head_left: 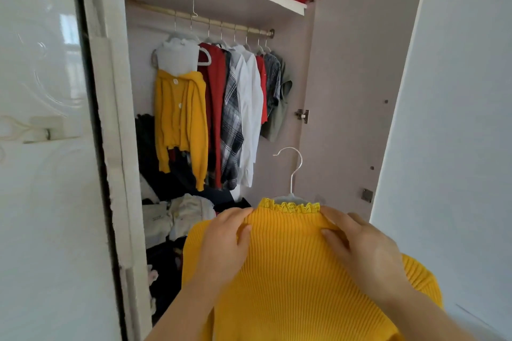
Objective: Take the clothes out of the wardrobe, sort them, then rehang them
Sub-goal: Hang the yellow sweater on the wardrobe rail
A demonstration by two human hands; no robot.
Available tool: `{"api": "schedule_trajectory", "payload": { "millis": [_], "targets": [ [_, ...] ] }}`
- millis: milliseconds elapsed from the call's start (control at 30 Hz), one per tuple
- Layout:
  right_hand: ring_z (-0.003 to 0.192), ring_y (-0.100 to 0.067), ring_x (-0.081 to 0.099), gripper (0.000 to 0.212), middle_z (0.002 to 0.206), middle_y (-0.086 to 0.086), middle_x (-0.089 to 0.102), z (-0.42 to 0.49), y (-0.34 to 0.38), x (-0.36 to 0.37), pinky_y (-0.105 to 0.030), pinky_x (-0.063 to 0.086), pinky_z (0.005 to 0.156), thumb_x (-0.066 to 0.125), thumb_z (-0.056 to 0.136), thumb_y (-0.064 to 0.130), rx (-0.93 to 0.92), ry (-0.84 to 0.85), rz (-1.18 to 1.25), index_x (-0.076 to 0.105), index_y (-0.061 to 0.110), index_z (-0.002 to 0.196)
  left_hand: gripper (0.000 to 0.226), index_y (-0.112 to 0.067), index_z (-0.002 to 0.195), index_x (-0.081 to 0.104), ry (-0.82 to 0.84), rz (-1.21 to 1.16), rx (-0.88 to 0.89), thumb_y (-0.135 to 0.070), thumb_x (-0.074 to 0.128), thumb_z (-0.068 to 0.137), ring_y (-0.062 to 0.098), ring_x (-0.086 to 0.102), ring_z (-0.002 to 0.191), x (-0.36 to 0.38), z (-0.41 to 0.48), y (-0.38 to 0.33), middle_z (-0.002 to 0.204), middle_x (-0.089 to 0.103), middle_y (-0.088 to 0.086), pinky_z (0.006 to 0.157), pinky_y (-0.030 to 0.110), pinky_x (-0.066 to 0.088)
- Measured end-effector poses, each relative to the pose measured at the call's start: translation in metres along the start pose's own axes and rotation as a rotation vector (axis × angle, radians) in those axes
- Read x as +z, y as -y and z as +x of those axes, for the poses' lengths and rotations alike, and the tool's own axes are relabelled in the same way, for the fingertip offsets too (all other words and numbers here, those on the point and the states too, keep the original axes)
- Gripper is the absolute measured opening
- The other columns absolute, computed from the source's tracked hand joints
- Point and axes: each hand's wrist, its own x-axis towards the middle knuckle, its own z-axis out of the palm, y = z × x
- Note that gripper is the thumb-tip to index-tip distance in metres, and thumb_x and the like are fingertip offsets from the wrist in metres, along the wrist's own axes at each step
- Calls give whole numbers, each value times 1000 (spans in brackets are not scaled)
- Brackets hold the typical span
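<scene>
Yellow ribbed sweater [291,271] on white hanger [295,171], held low before the open wardrobe [332,69]. Left hand [227,241] and right hand [363,246] gripping its shoulders, fingers curled into the knit. Behind, heap of clothes [180,219] on wardrobe floor. Farther up, rail [155,7] crowded with hanging clothes [230,108] to its right end, bare stretch at left end.

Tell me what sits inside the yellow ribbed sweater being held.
A hanger: its pale neck and metal hook rise above the lace collar. The yellow ribbed sweater hides its arms.
</scene>
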Motion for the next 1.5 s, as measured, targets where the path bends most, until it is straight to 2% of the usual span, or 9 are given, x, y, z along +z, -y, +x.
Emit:
{"api": "schedule_trajectory", "payload": {
  "millis": [133,233,367,533,733,833,1000,1200,1500],
  "targets": [
    [93,-7,55,43,115,13,51,79,-9,37,-18,41,65,26,96,46,-32,51,-14,23,45,139,37,-23,130,50,-60,-5,-44,-18,50,94,4,44,114,21,65,36,125,52,-8,100,20,33],
    [96,-8,56,42,115,13,51,136,-8,64,-19,44,70,25,97,45,-80,54,4,23,46,139,38,-24,131,49,-127,14,-81,-16,49,94,-3,38,111,29,108,61,122,46,-16,98,15,29],
    [98,-6,55,42,117,15,49,214,4,103,-18,37,64,21,98,46,-190,35,17,17,48,139,39,-24,132,47,-221,42,-153,-16,49,94,-2,37,113,34,163,103,127,44,-14,100,16,30],
    [95,-13,57,40,109,9,53,307,20,152,-28,45,69,32,97,42,-266,-3,158,26,48,137,42,-22,135,44,-306,125,-228,-16,50,94,0,36,118,27,234,154,131,41,-15,100,15,26],
    [98,-15,55,38,106,7,50,427,60,183,-30,45,72,31,98,40,-405,-5,255,26,47,135,47,-22,138,40,-415,277,-293,-18,52,92,10,37,128,-5,323,196,140,41,-7,103,18,27],
    [100,-20,55,37,107,3,51,485,90,193,-34,46,74,34,97,34,-445,-19,310,32,43,133,47,-23,137,41,-469,341,-272,-15,52,92,11,37,128,-26,360,215,139,43,-6,103,18,26],
    [90,-24,61,52,108,-2,55,581,150,208,-31,39,59,43,95,15,-444,-146,254,27,40,139,48,-18,135,45,-555,440,-238,-7,54,89,18,41,127,-69,422,252,136,48,2,105,23,26],
    [96,-27,59,43,111,-5,60,673,217,207,-28,36,57,44,91,5,-439,-216,310,43,26,128,44,-9,128,52,-684,426,-157,-9,61,85,26,45,123,-111,483,295,130,53,10,101,25,29],
    [112,-30,54,42,124,-8,56,787,281,196,-30,35,72,43,91,6,-371,-322,330,48,28,127,48,-12,130,50,-772,409,-51,-7,62,84,23,45,122,-154,555,344,128,51,8,99,20,27]
  ]
}}
